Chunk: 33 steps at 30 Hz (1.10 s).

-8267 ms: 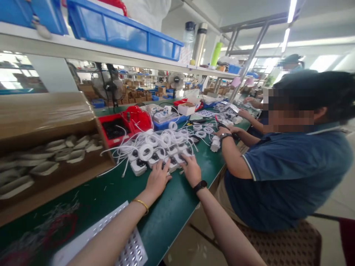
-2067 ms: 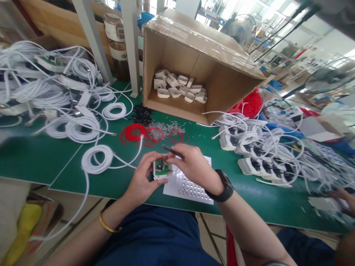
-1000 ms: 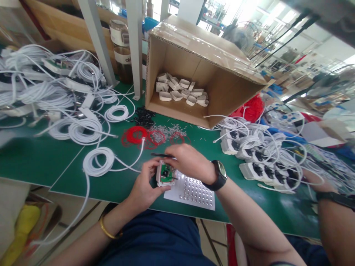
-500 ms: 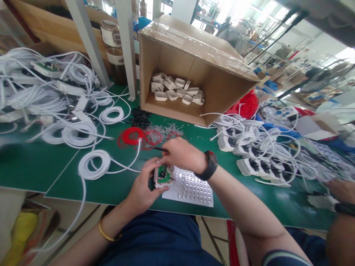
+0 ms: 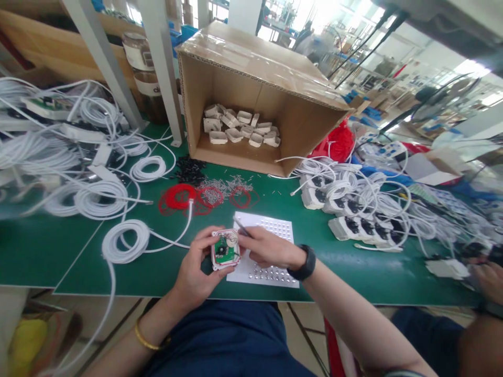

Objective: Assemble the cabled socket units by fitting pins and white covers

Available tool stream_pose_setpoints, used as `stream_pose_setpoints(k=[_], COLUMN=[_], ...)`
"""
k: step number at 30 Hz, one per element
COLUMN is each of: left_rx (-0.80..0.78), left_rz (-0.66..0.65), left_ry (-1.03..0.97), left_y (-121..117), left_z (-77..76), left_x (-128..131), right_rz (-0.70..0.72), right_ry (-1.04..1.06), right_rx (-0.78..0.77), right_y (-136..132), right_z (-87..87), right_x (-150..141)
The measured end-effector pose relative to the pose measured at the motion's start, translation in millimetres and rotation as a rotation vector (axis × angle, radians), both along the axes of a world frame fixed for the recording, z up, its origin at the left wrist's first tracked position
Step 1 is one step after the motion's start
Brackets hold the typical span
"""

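Observation:
My left hand [image 5: 199, 261] grips a small white housing [image 5: 215, 265] by its left side and lower edge, open face up. Inside it lies a green circuit board [image 5: 227, 255] with a black round part, and a red ring runs along the rim. My right hand [image 5: 264, 246] is closed around a thin dark tool [image 5: 242, 227], whose exact kind I cannot make out; its fingers touch the housing's right edge. Beneath that hand lies a white sheet [image 5: 240, 275] with rows of small shiny domes. A white cable [image 5: 173, 243] leads towards the housing from a coil.
Behind stands a cardboard box [image 5: 314, 125] with several white shells. Red rings [image 5: 178, 198], small metal screws [image 5: 231, 187] and black parts [image 5: 188, 170] lie before it. Coiled white cables [image 5: 106, 199] crowd the left, white-and-black units [image 5: 346, 228] the right. Another person's hand [image 5: 489, 277] is at far right.
My right hand has turned over and lowered to the housing's right edge, and the tool's tip now points up and left. The housing tilts slightly more towards me.

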<state>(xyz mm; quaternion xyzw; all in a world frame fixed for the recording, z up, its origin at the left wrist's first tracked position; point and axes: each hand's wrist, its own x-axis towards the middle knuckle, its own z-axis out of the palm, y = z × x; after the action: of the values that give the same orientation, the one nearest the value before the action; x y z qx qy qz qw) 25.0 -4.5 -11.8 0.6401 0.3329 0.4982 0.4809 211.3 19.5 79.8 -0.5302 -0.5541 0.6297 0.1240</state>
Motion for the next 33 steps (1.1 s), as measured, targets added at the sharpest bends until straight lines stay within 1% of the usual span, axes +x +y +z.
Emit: stream_pose_setpoints(k=[1, 2, 3, 4, 6, 8, 10, 12, 14, 17, 19, 24, 25, 27, 28, 30, 32, 33], left_rx=[0.000, -0.011, -0.034, -0.067, -0.150, -0.219, -0.263, -0.270, -0.241, -0.139, -0.070, 0.002, 0.012, 0.034, 0.048, 0.091, 0.142, 0.166], left_rz=[0.011, 0.012, 0.005, 0.001, 0.031, 0.105, 0.123, 0.085, 0.051, 0.004, -0.018, -0.003, 0.004, 0.017, 0.020, 0.018, 0.006, -0.001], left_ry=[0.040, 0.080, 0.115, 0.146, 0.212, 0.278, 0.316, 0.311, 0.328, 0.395, 0.440, 0.531, 0.544, 0.566, 0.576, 0.598, 0.626, 0.641], left_y=[-1.1, -1.8, -2.0, -1.3, 2.7, 9.0, 14.8, 17.6, 17.0, 13.3, 11.5, 12.5, 13.1, 13.9, 14.2, 14.4, 14.6, 14.8], left_z=[0.5, 2.5, 6.3, 11.7, 25.8, 39.2, 46.1, 44.3, 36.7, 25.2, 22.1, 22.0, 21.2, 18.2, 16.2, 11.7, 7.6, 6.0], left_x=[-1.0, -2.4, -4.1, -5.7, -8.2, -8.5, -7.3, -6.3, -6.7, -9.3, -10.0, -5.0, -3.5, -0.7, 0.6, 3.0, 5.4, 6.5], right_rz=[-0.081, -0.158, -0.225, -0.277, -0.337, -0.344, -0.337, -0.328, -0.318, -0.320, -0.338, -0.374, -0.381, -0.391, -0.380, -0.288, -0.190, -0.178], right_ry=[0.098, 0.181, 0.238, 0.259, 0.207, 0.108, 0.047, 0.050, 0.071, 0.093, 0.114, 0.124, 0.108, 0.065, 0.039, -0.022, -0.136, -0.220], right_rx=[-0.093, -0.146, -0.157, -0.132, -0.018, 0.108, 0.192, 0.234, 0.251, 0.241, 0.220, 0.137, 0.143, 0.209, 0.252, 0.295, 0.301, 0.321], right_y=[-9.6, -18.5, -26.4, -33.0, -41.8, -45.4, -45.0, -42.8, -40.5, -38.8, -38.7, -39.3, -39.3, -39.1, -38.6, -35.6, -26.5, -18.4], right_z=[-7.6, -15.0, -22.1, -28.6, -39.1, -45.6, -48.0, -47.4, -45.7, -44.3, -44.8, -49.1, -50.0, -50.3, -49.1, -42.5, -30.2, -22.6], right_x=[-2.3, -5.3, -8.9, -12.5, -19.0, -23.3, -25.1, -24.8, -23.0, -19.2, -17.3, -21.2, -22.6, -22.0, -19.0, -6.2, 12.9, 22.1])
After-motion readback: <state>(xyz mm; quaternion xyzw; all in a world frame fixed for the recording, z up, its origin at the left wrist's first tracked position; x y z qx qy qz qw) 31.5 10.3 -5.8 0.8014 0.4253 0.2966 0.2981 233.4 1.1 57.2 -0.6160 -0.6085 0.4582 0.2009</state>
